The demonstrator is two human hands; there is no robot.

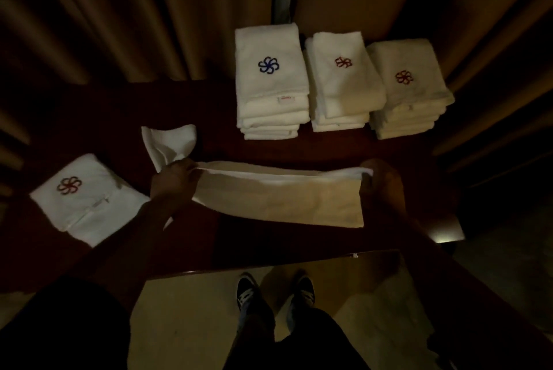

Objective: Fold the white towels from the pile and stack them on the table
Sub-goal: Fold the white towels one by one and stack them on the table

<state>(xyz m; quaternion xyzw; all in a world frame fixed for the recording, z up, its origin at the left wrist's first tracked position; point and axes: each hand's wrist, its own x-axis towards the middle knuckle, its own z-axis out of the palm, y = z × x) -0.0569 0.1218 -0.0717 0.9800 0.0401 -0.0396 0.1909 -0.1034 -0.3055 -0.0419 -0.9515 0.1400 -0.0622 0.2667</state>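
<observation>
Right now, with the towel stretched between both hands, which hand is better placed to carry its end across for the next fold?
Probably the left hand. It grips the towel where a loose end bunches beyond it, needing to come in; the right hand pins a tidy end.
</observation>
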